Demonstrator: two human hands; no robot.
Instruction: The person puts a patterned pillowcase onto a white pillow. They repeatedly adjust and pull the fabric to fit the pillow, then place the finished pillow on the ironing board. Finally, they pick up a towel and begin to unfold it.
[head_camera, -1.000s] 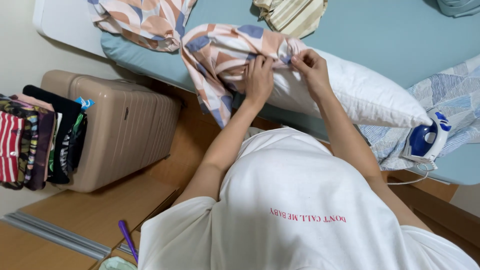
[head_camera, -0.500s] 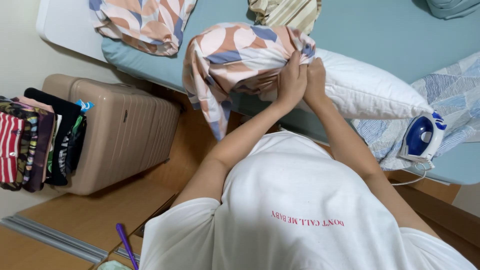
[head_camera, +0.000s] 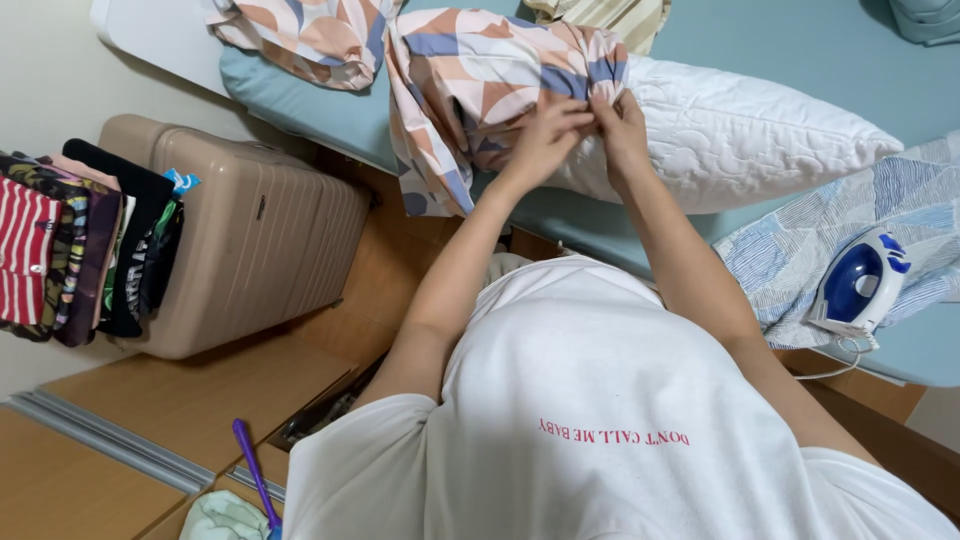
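Left hand: the left hand (head_camera: 545, 135) is reaching forward from a bent elbow, forearm slanting up over the near edge of the bed, fingers curled and pinching the open hem of the patterned pillowcase (head_camera: 480, 90).
Right hand: the right hand (head_camera: 620, 125) is coming in just beside the left, wrist bent inward, fingers closed on the same bunched hem where it is meeting the white pillow (head_camera: 740, 130).
Hands together: both are touching or nearly touching, knuckles facing up, gripping cloth rather than spread wide.
Pillowcase: it is covering the left end of the pillow, in peach, blue and white shapes, with a loose flap hanging down over the near edge of the bed.
Pillow: it is lying lengthwise along the near edge of the bed (head_camera: 760, 50), its quilted right end sticking out bare.
Bed: its sheet is pale blue-green; a second patterned cloth (head_camera: 300, 35) is lying crumpled at its far left corner, and a striped folded cloth (head_camera: 600, 15) is sitting at the far edge behind the pillowcase.
Iron: a blue and white iron (head_camera: 855, 285) is resting on a blue patchwork cloth (head_camera: 800, 260) at the near right edge of the bed, well apart from the hands.
Floor: a beige suitcase (head_camera: 250, 250) is standing against the bed's left end, with folded clothes (head_camera: 80, 250) stacked upright just beside it.
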